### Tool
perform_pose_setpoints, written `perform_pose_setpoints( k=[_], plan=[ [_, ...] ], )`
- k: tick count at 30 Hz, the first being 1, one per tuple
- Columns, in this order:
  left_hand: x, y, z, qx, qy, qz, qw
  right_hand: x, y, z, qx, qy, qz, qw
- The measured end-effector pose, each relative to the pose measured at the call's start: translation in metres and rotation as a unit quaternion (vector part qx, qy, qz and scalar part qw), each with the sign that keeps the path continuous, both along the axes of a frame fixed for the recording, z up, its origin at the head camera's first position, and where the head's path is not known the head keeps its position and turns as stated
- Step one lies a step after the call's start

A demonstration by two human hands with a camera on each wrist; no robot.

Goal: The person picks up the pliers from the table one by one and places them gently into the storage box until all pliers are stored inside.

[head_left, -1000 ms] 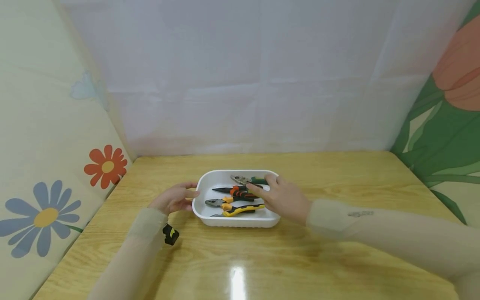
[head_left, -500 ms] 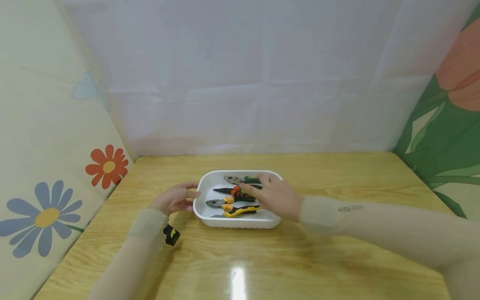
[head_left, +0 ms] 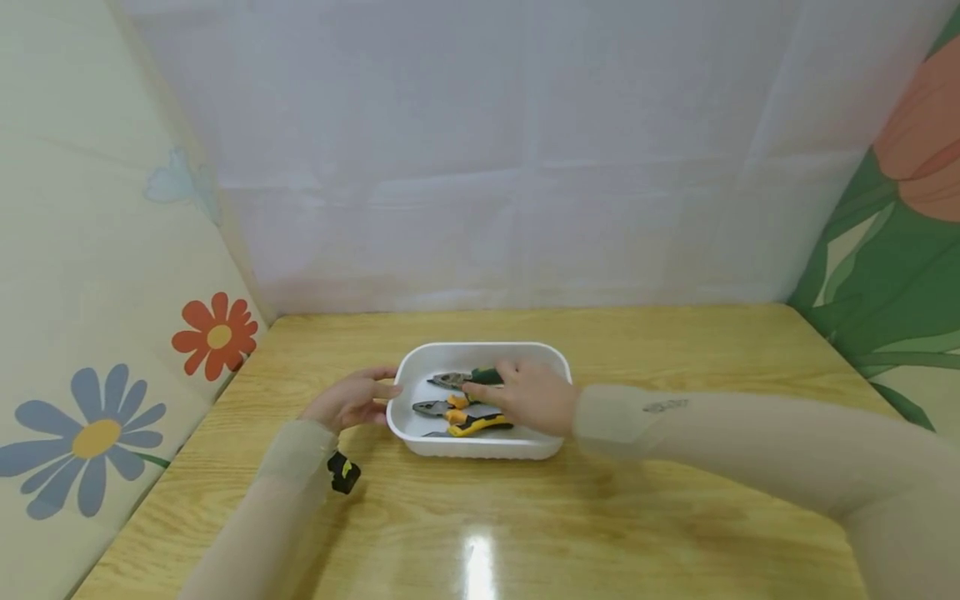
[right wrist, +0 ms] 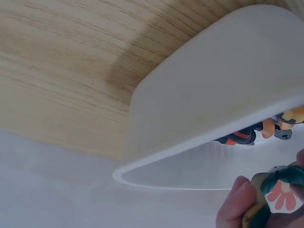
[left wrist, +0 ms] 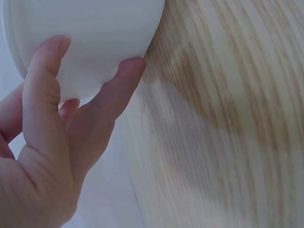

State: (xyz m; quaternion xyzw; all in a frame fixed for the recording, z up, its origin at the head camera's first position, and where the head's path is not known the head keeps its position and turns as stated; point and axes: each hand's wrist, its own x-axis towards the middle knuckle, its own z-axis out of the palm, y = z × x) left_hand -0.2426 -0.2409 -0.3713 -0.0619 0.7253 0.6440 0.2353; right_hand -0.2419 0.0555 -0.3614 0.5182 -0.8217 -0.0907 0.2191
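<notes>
A white tray stands on the table with several pliers in it. My left hand is at its left end; in the left wrist view the fingertips touch the outer wall. My right hand reaches over the tray and grips green-handled pliers, their metal head pointing left. In the right wrist view, fingers wrap the green handles. Nearer lie orange-and-black pliers and yellow-and-black pliers, their right ends partly behind my hand. Red-and-black pliers are mostly hidden in the head view.
The wood-grain table reaches back to a pale cloth wall. Flower-printed cloth panels stand at the left and right. A small black object with a yellow mark is beside my left cuff.
My right hand has moved left and toward me with the green-handled pliers, now covering much of the red-and-black pair. My left hand stays at the tray's end.
</notes>
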Motion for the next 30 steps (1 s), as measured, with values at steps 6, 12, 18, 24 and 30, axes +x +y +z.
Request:
perform_pose_setpoints(
  k=[6,12,18,24,30],
  plan=[
    [0.0,0.0,0.0,0.002,0.001,0.0,1.0,-0.003,-0.006,-0.001,0.028,-0.022,0.008,0.999],
    [0.002,0.001,0.001,0.005,-0.003,-0.001,1.0,-0.008,-0.015,0.003,0.085,-0.069,-0.004,0.994],
    [0.001,0.0,0.0,0.009,-0.003,0.001,1.0,-0.02,-0.02,-0.001,0.136,-0.13,-0.042,0.981],
    [-0.001,-0.001,-0.003,0.009,-0.003,0.004,1.0,-0.034,-0.02,-0.009,0.194,-0.141,-0.052,0.969],
    [0.0,-0.001,-0.002,0.01,0.0,0.001,1.0,-0.024,-0.022,0.005,0.245,-0.155,-0.084,0.953]
  ],
)
